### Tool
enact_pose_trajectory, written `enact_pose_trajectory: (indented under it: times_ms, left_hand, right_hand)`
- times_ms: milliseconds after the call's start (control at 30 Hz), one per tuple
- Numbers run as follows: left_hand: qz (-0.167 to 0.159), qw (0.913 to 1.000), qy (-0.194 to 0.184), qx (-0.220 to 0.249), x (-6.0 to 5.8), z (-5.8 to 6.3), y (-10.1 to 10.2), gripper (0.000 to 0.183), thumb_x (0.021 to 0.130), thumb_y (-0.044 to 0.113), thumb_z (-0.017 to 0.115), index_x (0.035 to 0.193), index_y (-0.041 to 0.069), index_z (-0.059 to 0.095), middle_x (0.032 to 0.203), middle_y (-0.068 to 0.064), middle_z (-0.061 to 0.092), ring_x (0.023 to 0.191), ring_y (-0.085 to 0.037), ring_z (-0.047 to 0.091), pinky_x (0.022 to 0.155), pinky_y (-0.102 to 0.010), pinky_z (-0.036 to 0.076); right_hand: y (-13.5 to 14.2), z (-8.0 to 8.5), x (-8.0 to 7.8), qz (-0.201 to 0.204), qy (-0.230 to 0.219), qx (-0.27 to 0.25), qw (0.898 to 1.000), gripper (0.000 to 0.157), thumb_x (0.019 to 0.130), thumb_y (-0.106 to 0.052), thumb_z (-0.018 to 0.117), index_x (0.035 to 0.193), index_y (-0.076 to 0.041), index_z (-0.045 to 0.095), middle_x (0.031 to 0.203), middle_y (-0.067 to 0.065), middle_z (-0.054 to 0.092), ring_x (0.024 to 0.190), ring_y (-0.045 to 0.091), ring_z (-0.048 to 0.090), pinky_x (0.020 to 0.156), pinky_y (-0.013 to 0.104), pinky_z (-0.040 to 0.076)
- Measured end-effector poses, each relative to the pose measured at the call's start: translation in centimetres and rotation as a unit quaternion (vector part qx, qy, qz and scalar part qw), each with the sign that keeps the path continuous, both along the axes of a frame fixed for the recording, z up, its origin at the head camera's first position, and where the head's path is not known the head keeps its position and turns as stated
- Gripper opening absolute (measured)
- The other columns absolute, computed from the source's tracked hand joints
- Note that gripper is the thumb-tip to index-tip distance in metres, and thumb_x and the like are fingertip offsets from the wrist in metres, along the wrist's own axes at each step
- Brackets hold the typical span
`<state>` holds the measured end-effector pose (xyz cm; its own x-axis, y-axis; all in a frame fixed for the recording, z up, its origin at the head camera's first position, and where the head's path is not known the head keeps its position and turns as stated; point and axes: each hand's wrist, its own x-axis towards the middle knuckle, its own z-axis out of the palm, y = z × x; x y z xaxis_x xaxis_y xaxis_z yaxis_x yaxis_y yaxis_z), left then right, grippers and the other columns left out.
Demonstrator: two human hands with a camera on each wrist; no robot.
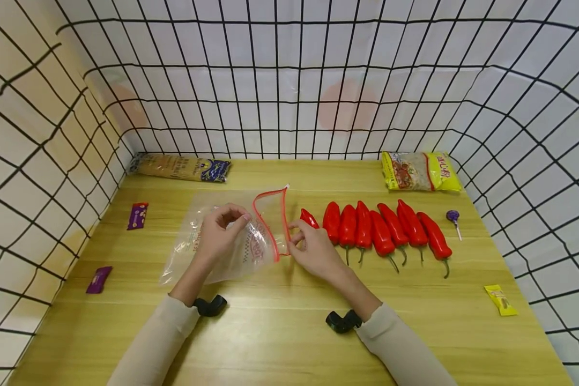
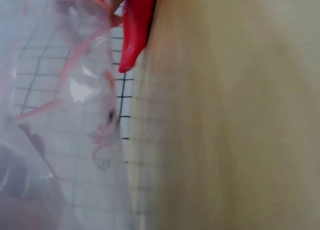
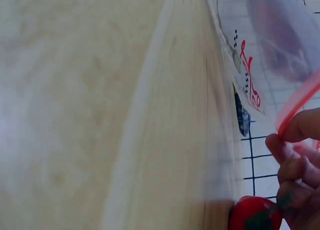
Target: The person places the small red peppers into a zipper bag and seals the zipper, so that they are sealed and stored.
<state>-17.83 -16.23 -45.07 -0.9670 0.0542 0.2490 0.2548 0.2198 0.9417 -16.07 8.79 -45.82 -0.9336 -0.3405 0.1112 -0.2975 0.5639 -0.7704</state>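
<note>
A clear zip bag (image 1: 265, 236) with a red zipper rim lies spread left of centre, its mouth gaping toward the right. My right hand (image 1: 317, 252) pinches the red rim between thumb and finger; the right wrist view shows this pinch on the red strip (image 3: 295, 107). Over the bag's body, my left hand (image 1: 217, 236) curls thumb and fingers at the film, which it grips. Blurred fingers (image 2: 15, 175) show through the plastic in the left wrist view. Just beyond the right hand lies a red pepper (image 1: 310, 218), partly hidden by that hand.
Several more red peppers (image 1: 364, 225) line up to the right. At the back are a noodle pack (image 1: 178, 167) and a yellow food bag (image 1: 422, 171). Purple candies (image 1: 137, 216), a lollipop (image 1: 453, 215) and a yellow sachet (image 1: 500, 300) lie outward. Black wire mesh (image 1: 289, 80) encloses three sides.
</note>
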Motion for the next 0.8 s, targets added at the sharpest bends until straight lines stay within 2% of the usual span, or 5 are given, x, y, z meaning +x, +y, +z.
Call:
enact_pose_trajectory:
  times_ms: [100, 200, 467, 667, 800]
  left_hand:
    - [0.002, 0.9986, 0.021, 0.049, -0.4, 0.7, -0.3, 0.016, 0.093, 0.011, 0.065, 0.106, 0.003, 0.067, 0.088, -0.004, 0.064, 0.080, -0.014, 0.059, 0.071, -0.022, 0.049]
    - [-0.019, 0.9978, 0.027, 0.057, -0.5, 1.5, -0.4, 0.024, 0.093, 0.006, 0.063, 0.117, 0.001, 0.065, 0.089, -0.001, 0.063, 0.078, -0.012, 0.056, 0.065, -0.018, 0.046]
    - [-0.031, 0.9980, 0.025, -0.049, 0.1, 2.6, 0.4, 0.020, 0.093, 0.017, 0.066, 0.108, 0.006, 0.073, 0.090, -0.003, 0.065, 0.082, -0.012, 0.056, 0.071, -0.023, 0.048]
    - [-0.021, 0.9942, 0.040, -0.097, 0.2, 2.5, 1.3, 0.015, 0.092, 0.019, 0.068, 0.101, 0.009, 0.075, 0.096, -0.007, 0.070, 0.089, -0.017, 0.062, 0.081, -0.042, 0.051]
    - [-0.019, 0.9933, 0.035, -0.109, 0.2, 2.3, 1.6, 0.014, 0.091, 0.018, 0.069, 0.101, 0.010, 0.075, 0.097, -0.006, 0.073, 0.089, -0.019, 0.065, 0.079, -0.044, 0.052]
  right_hand:
    - [0.1, 0.0, -0.1, -0.028, 0.000, 0.016, 0.999, 0.032, 0.088, -0.017, 0.066, 0.119, -0.016, 0.060, 0.082, -0.007, 0.072, 0.049, 0.010, 0.053, 0.043, 0.025, 0.040]
    - [0.4, 0.1, -0.2, -0.050, 0.014, 0.026, 0.998, 0.028, 0.088, -0.020, 0.068, 0.115, -0.014, 0.063, 0.082, -0.007, 0.073, 0.046, 0.010, 0.049, 0.041, 0.025, 0.037]
    - [2.4, 0.6, -0.2, -0.081, 0.038, 0.053, 0.995, 0.032, 0.085, -0.028, 0.074, 0.111, -0.012, 0.066, 0.082, -0.006, 0.068, 0.054, 0.012, 0.051, 0.049, 0.025, 0.043]
    - [4.2, 1.0, 0.5, -0.093, 0.003, 0.123, 0.988, 0.047, 0.079, -0.037, 0.080, 0.116, -0.014, 0.064, 0.089, -0.001, 0.063, 0.080, 0.016, 0.056, 0.067, 0.028, 0.049]
    - [4.5, 1.1, 1.0, -0.076, -0.004, 0.182, 0.980, 0.056, 0.076, -0.040, 0.081, 0.121, -0.011, 0.063, 0.098, 0.002, 0.061, 0.081, 0.018, 0.057, 0.067, 0.030, 0.052]
